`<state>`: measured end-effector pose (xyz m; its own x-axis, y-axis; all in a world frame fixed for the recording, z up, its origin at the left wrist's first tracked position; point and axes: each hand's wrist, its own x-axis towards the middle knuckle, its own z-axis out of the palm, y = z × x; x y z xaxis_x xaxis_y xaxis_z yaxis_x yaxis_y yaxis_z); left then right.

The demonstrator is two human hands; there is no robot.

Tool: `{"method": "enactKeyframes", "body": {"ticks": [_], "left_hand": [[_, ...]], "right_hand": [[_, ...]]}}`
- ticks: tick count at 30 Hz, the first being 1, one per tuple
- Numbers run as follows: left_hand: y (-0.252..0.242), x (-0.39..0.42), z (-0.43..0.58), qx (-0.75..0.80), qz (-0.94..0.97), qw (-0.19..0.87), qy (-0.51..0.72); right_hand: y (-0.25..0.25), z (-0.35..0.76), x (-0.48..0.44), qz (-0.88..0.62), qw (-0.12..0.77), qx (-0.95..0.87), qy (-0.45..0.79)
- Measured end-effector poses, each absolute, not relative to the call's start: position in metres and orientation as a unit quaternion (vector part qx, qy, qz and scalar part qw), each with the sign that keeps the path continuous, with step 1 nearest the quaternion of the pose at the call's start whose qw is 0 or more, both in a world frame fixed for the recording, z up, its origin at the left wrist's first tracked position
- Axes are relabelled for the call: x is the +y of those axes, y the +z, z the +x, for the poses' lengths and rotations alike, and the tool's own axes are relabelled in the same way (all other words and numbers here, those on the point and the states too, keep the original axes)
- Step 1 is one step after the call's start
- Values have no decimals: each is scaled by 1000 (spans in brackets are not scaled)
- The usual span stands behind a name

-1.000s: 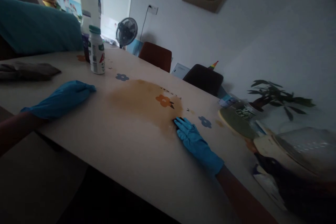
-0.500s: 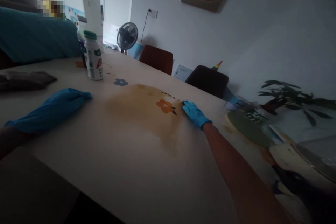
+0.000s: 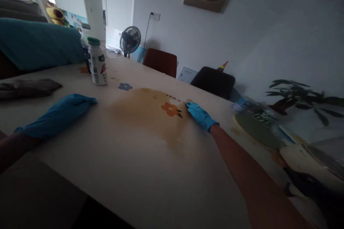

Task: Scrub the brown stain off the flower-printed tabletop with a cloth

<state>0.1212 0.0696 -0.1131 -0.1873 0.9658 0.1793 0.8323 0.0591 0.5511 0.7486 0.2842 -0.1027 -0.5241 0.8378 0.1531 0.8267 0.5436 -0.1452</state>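
Observation:
My right hand (image 3: 200, 115), in a blue glove, rests palm down on the white table cover (image 3: 129, 171), its fingers stretched out. It lies just right of a printed orange flower (image 3: 171, 109), and a small tan patch I cannot identify shows at its fingertips. A wide yellow-brown stain (image 3: 139, 111) spreads across the cover between my hands. On the left, my gloved left hand (image 3: 64, 111) lies low on the table with fingers extended, nothing visible in it. Beyond it are a grey-brown cloth (image 3: 29, 88) and a white bottle with a green cap (image 3: 98, 64).
Another bottle (image 3: 85, 52) stands behind the white one. To the right are a round green mat (image 3: 256, 130), a potted plant (image 3: 271, 112) and a pale lidded pot (image 3: 303, 157). Chairs (image 3: 213, 82) line the far side, and a fan (image 3: 130, 41) stands beyond.
The view has shifted slightly. Both hands stay in nearly the same places on the table; the tan patch now shows by my right fingertips.

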Motion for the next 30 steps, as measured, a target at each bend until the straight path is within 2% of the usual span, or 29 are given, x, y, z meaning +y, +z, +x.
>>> {"method": "enactKeyframes", "body": {"ticks": [16, 30], "left_hand": [[-67, 60, 166, 722, 635, 129, 242], [-62, 57, 169, 716, 632, 138, 262]], "right_hand": [[-95, 727, 70, -423, 104, -894, 107], [-90, 635, 54, -341, 45, -931, 122]]}}
